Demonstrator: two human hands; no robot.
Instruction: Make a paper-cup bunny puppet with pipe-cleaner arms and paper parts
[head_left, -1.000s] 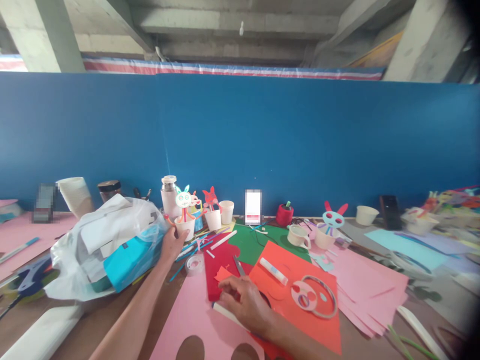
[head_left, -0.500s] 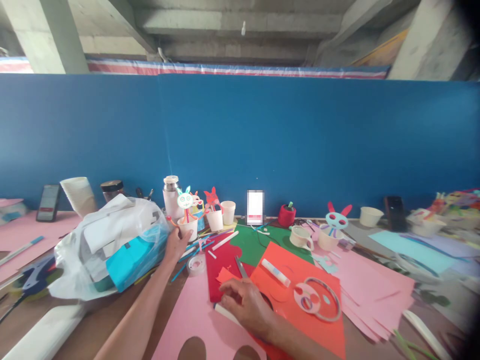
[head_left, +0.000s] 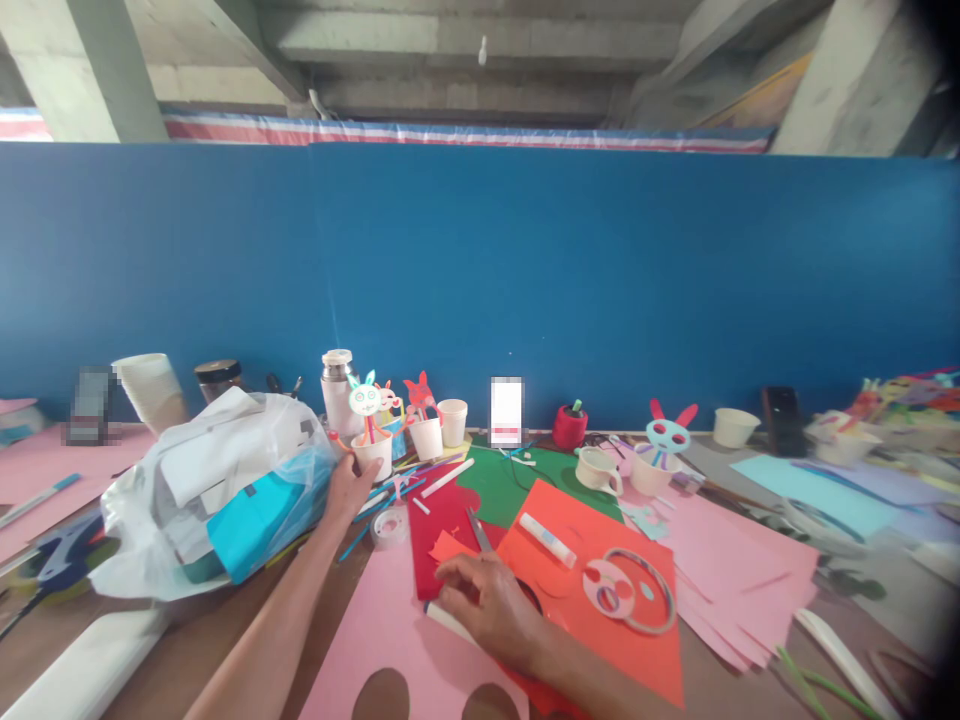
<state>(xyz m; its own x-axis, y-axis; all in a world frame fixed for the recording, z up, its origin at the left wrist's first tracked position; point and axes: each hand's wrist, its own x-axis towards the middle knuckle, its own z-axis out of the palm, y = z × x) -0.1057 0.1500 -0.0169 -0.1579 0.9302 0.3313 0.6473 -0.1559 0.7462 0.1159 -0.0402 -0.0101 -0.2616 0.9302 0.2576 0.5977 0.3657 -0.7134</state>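
My left hand (head_left: 349,488) is closed around the side of a white paper cup (head_left: 375,457) at the back left. From the cup rises a paper rabbit face (head_left: 366,399) on a stem, with orange-red arms at its sides. My right hand (head_left: 487,605) rests over the papers at the front middle, fingers loosely bent and apart, with nothing visible in them. Scissors (head_left: 478,530) lie partly under it, blades pointing away. Beside its fingertips is a white stick (head_left: 448,618), partly covered by the hand. Red paper (head_left: 427,560) and orange paper (head_left: 645,660) lie beneath.
A plastic bag of papers (head_left: 165,480) stands left of my left arm. Tape (head_left: 390,527), a glue stick (head_left: 547,540) and pink sheets (head_left: 742,580) lie about. Further back are a flask (head_left: 337,390), a red fox cup (head_left: 427,438), a handled cup (head_left: 598,468) and a lit screen (head_left: 506,410).
The view has shifted slightly. Both hands keep nearly the same places, the left still on the cup and the right still over the scissors.
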